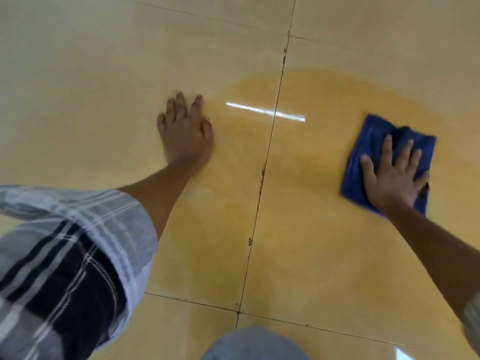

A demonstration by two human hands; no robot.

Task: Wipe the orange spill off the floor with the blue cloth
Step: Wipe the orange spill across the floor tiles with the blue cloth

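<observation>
- Fingers (405,154) of the right hand (392,180) lie straight and spread, pressing flat on the blue cloth (368,141); nothing is pinched.
- Blue cloth sits bunched on the floor (78,74), on the right side of the orange spill (311,157).
- Orange spill spreads across two beige tiles, over the dark grout line (270,141) between them; its pale edges are hard to trace, perhaps reaching the near cross joint.
- Left hand (185,136) rests palm down on the tile, fingers extended, at the spill's left edge, well apart from the cloth.
- A plaid sleeve (78,229) covers the left upper arm.
</observation>
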